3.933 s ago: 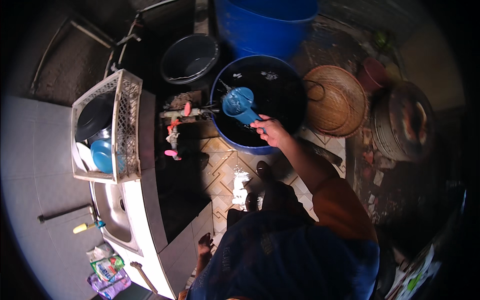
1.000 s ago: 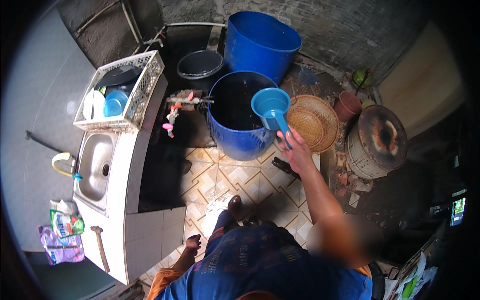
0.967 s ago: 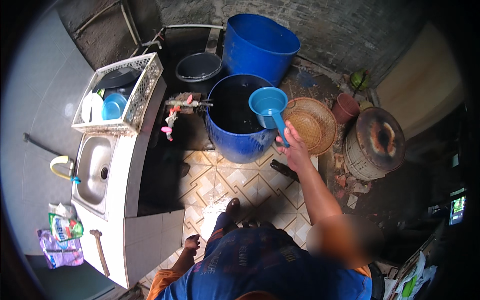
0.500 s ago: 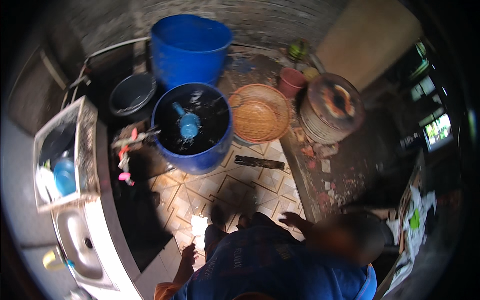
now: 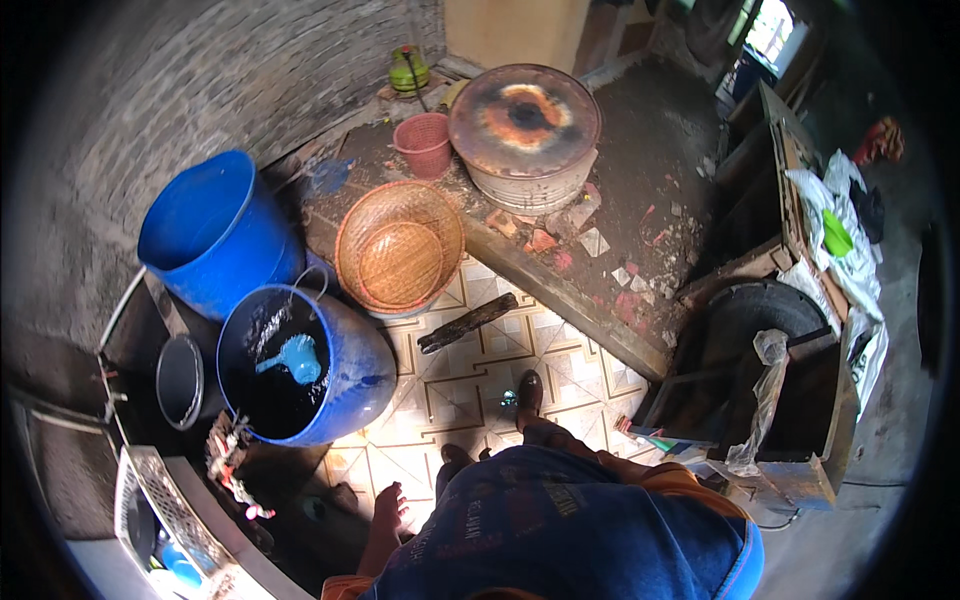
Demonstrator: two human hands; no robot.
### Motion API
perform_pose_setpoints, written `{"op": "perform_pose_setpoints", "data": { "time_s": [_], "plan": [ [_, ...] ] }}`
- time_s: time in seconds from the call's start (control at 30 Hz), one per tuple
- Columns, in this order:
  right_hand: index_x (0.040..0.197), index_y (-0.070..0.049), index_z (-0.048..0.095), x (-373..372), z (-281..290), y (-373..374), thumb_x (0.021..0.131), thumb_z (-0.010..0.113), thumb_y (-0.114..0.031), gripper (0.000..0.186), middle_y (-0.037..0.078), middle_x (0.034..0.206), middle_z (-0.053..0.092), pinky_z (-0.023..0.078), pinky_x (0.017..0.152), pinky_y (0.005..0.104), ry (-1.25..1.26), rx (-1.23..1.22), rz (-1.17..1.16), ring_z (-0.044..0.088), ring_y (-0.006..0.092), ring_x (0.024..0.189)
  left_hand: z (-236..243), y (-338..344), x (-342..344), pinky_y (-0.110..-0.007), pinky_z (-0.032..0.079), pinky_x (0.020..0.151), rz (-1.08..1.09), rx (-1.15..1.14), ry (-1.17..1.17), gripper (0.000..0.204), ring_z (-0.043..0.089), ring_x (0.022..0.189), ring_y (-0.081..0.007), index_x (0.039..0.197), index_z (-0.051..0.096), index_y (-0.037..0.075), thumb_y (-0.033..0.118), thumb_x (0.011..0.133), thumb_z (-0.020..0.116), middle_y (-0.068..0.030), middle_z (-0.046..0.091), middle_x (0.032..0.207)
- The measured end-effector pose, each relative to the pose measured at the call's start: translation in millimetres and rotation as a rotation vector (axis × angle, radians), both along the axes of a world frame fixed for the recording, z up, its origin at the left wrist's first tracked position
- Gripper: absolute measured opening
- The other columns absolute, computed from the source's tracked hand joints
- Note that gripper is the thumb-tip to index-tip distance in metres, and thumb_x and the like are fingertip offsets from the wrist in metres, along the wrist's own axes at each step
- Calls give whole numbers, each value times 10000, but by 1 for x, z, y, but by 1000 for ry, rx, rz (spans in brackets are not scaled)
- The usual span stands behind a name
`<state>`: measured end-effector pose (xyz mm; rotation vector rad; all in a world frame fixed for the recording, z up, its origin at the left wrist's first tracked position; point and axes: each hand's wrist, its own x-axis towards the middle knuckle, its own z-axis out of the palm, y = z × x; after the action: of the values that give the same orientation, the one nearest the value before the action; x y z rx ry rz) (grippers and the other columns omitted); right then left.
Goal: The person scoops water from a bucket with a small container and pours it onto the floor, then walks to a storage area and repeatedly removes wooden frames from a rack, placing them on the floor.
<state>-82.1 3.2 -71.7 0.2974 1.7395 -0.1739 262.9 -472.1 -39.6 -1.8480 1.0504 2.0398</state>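
In the head view, the blue dipper (image 5: 303, 357) lies in dark water (image 5: 284, 402) inside the blue drum (image 5: 364, 375), ahead-left of the nearer left hand (image 5: 388, 508) and well apart from it, handle pointing leftward. The left hand is empty, fingers loosely spread; the right hand's state I cannot tell.

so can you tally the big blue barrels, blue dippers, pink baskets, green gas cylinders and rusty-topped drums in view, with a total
Big blue barrels: 2
Blue dipper, inside the nearer barrel: 1
Pink basket: 1
Green gas cylinder: 1
Rusty-topped drum: 1
Total: 6
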Motion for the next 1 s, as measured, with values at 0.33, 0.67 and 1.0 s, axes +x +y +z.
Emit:
{"op": "perform_pose_setpoints", "data": {
  "time_s": [0.33,0.67,1.0],
  "plan": [
    [1240,-76,549,-99,-32,35,867,514,-568,618,179,1205,572,450,921,391,70,-188,-396,579,302,1073,12,37,-162,-416,352,1014,-1050,-224,419,383,412,1274,-233,1328,469,82,220,972,450,-95,455,1376],
    [1243,-76,545,-127,-21,105,863,529,-547,605,179,1206,569,451,910,394,186,-196,-837,577,302,1069,53,75,-343,-382,423,974,-687,220,418,493,555,1110,-231,1331,453,63,307,916,559,-119,575,1225],
    [1247,-77,541,-152,-4,103,859,544,-526,594,179,1207,565,452,899,396,266,-193,-1104,576,302,1066,82,112,-542,-423,425,1004,-1470,-466,273,813,390,1286,-386,1427,335,220,364,744,751,-263,283,1424]
  ]
}}
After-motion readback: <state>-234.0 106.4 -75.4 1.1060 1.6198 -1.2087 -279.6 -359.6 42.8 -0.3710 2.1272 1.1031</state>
